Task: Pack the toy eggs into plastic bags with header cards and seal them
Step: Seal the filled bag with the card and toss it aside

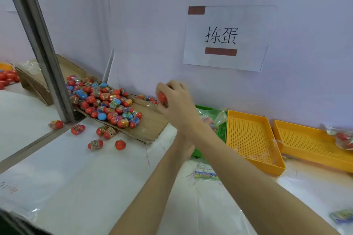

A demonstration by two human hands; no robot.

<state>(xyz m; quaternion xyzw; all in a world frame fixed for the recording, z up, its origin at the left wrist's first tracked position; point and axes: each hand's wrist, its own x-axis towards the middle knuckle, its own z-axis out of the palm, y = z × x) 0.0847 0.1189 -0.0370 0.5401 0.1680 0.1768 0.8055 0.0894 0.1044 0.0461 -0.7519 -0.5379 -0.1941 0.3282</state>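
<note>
Here the right hand (172, 97) reaches across from the right side with its fingers curled round a red toy egg (162, 97), lifted just off the heap of toy eggs (107, 101) that lies to its left on a sloped cardboard sheet (150, 120); I take the slope to be there so eggs roll toward whoever picks. The left hand (186, 150) sits beneath the right forearm, mostly hidden, so I cannot tell how its fingers lie, though it seems to be near a plastic bag (217, 118) over the green tray (222, 129), likely waiting for the egg. Six loose eggs lie on the white table (76, 177) below and left of the hands. Two yellow trays (250, 139) stand to the right, the farther one holding one filled bag (342, 137). Two header cards (207, 175) lie nearer the person.
</note>
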